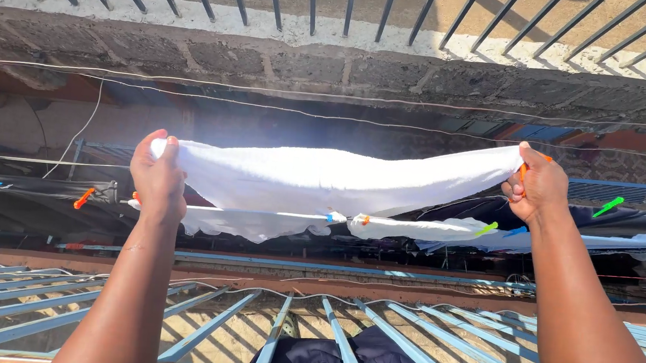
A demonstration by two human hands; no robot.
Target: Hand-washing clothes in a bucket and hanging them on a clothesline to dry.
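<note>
White cloth [323, 178] stretched between both hands over clothesline [411, 228].
Left hand [158, 180] fingers clamped on left corner; right hand [539, 183] fingers pinch right corner plus orange peg [523, 172].

Clothesline [259, 212] loaded up!
White cloths [427, 229] hang along it, pinned by coloured pegs [83, 198], orange, blue and green.

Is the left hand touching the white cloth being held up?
Touching. The head view shows the left hand closed over the end of the white cloth, fabric emerging from its grip.

2 bare forearms, no sleeves, no jewellery
</note>
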